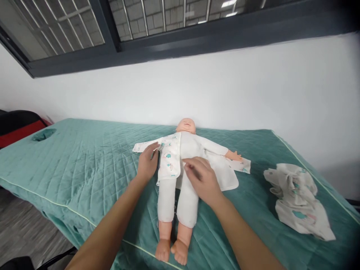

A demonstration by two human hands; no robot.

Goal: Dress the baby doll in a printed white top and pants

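The white-suited plastic baby doll lies face up, centred on the teal quilted bed. My left hand lies flat on its printed white cotton jacket; my right hand, half curled and empty, sits at its waist. A sideways tug could bunch the fabric and shift the doll.

Doll lies face up on the teal quilted bed, printed jacket spread open under it. Left hand flat, fingertips on the jacket panel. Right hand on the doll's belly, fingers curled. Crumpled printed cloth well right of the right fingers.
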